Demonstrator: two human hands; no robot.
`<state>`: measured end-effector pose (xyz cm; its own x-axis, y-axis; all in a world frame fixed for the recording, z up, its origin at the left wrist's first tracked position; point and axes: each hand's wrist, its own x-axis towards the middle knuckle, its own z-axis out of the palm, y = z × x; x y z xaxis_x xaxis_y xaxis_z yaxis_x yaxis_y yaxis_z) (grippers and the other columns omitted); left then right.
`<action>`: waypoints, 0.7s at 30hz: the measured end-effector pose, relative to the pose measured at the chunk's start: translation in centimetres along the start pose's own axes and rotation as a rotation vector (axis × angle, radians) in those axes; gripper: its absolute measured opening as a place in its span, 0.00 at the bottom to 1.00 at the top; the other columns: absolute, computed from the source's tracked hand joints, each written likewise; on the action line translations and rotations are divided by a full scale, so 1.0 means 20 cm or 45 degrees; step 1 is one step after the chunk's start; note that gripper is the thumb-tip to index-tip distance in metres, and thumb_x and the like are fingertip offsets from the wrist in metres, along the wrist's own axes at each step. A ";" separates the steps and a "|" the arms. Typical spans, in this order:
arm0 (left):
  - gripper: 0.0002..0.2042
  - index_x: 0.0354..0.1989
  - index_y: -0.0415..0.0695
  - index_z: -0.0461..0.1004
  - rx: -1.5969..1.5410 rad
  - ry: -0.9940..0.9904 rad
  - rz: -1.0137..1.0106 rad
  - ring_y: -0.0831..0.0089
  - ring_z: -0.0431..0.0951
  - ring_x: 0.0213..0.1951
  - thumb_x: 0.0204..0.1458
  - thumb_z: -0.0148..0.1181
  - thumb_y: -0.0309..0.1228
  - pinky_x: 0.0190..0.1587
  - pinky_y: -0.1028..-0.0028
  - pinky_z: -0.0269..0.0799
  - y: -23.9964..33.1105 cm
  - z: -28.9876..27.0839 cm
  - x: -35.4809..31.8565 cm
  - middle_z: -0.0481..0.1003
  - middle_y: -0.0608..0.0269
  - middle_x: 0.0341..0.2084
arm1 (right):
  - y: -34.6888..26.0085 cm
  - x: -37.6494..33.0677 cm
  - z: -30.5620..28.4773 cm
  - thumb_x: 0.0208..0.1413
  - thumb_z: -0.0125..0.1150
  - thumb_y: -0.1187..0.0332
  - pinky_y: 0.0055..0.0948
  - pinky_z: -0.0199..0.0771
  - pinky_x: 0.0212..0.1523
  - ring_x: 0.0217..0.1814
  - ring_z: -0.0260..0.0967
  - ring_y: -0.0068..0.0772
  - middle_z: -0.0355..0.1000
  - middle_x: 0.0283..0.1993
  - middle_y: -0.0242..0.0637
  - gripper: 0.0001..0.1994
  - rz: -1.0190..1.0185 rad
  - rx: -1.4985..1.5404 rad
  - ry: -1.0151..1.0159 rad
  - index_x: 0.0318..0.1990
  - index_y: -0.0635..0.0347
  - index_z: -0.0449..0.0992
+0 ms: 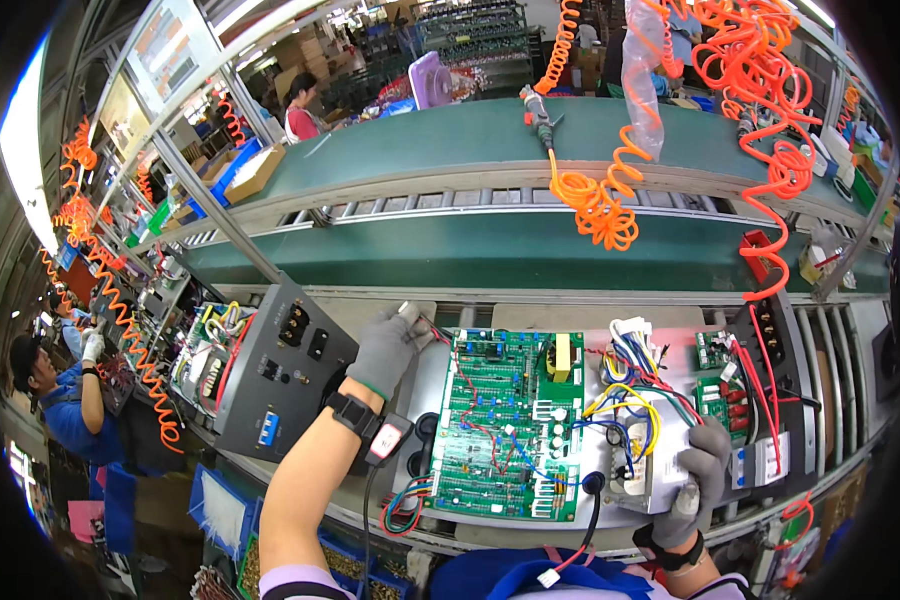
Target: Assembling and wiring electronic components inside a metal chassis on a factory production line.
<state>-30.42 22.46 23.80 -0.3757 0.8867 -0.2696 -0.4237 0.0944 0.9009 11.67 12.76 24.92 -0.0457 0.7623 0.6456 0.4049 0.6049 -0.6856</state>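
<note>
In front of me a large green circuit board (510,420) lies on a silver metal chassis (425,375). My left hand (385,350), in a grey glove, is at the board's upper left corner, its fingertips closed on a thin red and dark wire (436,328). On the other side, my gloved right hand (703,470) grips the edge of a silver metal box (664,470) with its thumb and fingers. Above that box, a bundle of yellow, blue and white wires (638,375) fans out. Smaller green boards (712,398) with red wires sit right of it.
A black panel with sockets (280,365) belongs to another unit at left. Roller conveyor (825,390) runs at right. Orange coiled hoses (595,205) and a powered screwdriver (538,120) hang ahead, over a green belt (420,150). A co-worker (65,390) works at far left.
</note>
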 end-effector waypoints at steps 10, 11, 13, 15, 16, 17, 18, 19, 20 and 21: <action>0.15 0.52 0.34 0.67 0.109 -0.591 -0.085 0.72 0.76 0.39 0.62 0.50 0.31 0.47 0.71 0.73 0.14 0.13 -0.09 0.74 0.56 0.42 | 0.05 0.00 0.01 0.57 0.41 0.50 0.49 0.57 0.56 0.54 0.60 0.51 0.63 0.43 0.46 0.19 -0.018 -0.032 0.013 0.32 0.59 0.62; 0.17 0.54 0.33 0.66 0.287 -0.546 -0.038 0.70 0.77 0.43 0.63 0.49 0.32 0.51 0.70 0.73 0.17 0.18 -0.14 0.74 0.55 0.43 | 0.05 0.00 0.00 0.57 0.41 0.50 0.49 0.58 0.56 0.54 0.61 0.51 0.64 0.43 0.46 0.19 -0.024 -0.037 0.022 0.33 0.59 0.63; 0.18 0.56 0.32 0.64 0.266 -0.662 -0.033 0.68 0.76 0.46 0.63 0.49 0.33 0.53 0.69 0.72 0.15 0.13 -0.11 0.74 0.54 0.44 | 0.03 0.01 -0.01 0.57 0.40 0.50 0.50 0.58 0.55 0.53 0.61 0.51 0.64 0.43 0.46 0.19 -0.047 -0.046 0.026 0.33 0.59 0.63; 0.20 0.57 0.31 0.63 0.237 -0.787 -0.018 0.66 0.76 0.49 0.63 0.49 0.34 0.56 0.69 0.71 0.12 0.09 -0.09 0.73 0.53 0.45 | -0.01 0.02 -0.02 0.59 0.41 0.46 0.51 0.58 0.53 0.51 0.60 0.51 0.64 0.41 0.46 0.22 -0.020 -0.079 0.012 0.33 0.58 0.67; 0.20 0.57 0.31 0.63 0.170 -0.779 -0.045 0.67 0.76 0.48 0.63 0.49 0.35 0.56 0.69 0.71 0.11 0.07 -0.09 0.74 0.53 0.44 | -0.02 0.05 -0.05 0.58 0.45 0.48 0.50 0.59 0.52 0.50 0.61 0.51 0.64 0.41 0.46 0.20 -0.043 -0.102 -0.092 0.34 0.59 0.68; 0.21 0.57 0.31 0.63 0.101 -0.776 -0.074 0.69 0.76 0.47 0.63 0.49 0.35 0.55 0.70 0.72 0.10 0.05 -0.08 0.74 0.54 0.43 | -0.06 0.09 -0.09 0.58 0.45 0.48 0.50 0.59 0.52 0.50 0.61 0.51 0.64 0.41 0.46 0.20 -0.062 -0.113 -0.092 0.34 0.59 0.68; 0.21 0.57 0.31 0.63 0.083 -0.782 -0.061 0.69 0.76 0.47 0.63 0.49 0.35 0.55 0.70 0.72 0.09 0.03 -0.08 0.74 0.54 0.43 | -0.10 0.14 -0.13 0.57 0.48 0.49 0.49 0.60 0.52 0.49 0.62 0.51 0.65 0.41 0.46 0.20 -0.102 -0.204 -0.300 0.35 0.59 0.69; 0.21 0.58 0.32 0.62 0.108 -0.843 -0.051 0.69 0.76 0.47 0.63 0.49 0.35 0.55 0.70 0.71 0.08 0.02 -0.07 0.73 0.55 0.43 | -0.16 0.20 -0.18 0.56 0.52 0.49 0.48 0.61 0.51 0.48 0.63 0.51 0.66 0.42 0.46 0.19 -0.138 -0.301 -0.507 0.36 0.59 0.69; 0.21 0.58 0.32 0.62 0.135 -0.894 -0.050 0.70 0.76 0.46 0.63 0.49 0.35 0.56 0.69 0.71 0.07 0.00 -0.07 0.73 0.56 0.44 | -0.20 0.26 -0.22 0.53 0.57 0.49 0.47 0.62 0.50 0.49 0.63 0.51 0.67 0.43 0.45 0.21 -0.190 -0.363 -0.646 0.38 0.60 0.71; 0.21 0.58 0.32 0.62 0.109 -0.911 -0.046 0.70 0.76 0.46 0.63 0.49 0.35 0.56 0.69 0.71 0.06 0.01 -0.07 0.73 0.56 0.44 | -0.26 0.33 -0.28 0.51 0.59 0.47 0.46 0.63 0.49 0.48 0.65 0.50 0.68 0.43 0.44 0.23 -0.260 -0.495 -0.777 0.39 0.60 0.72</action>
<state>-30.16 21.33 25.30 0.2816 0.9588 -0.0373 -0.3484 0.1384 0.9271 14.29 13.35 34.67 -0.6069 0.7042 0.3685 0.6220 0.7095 -0.3312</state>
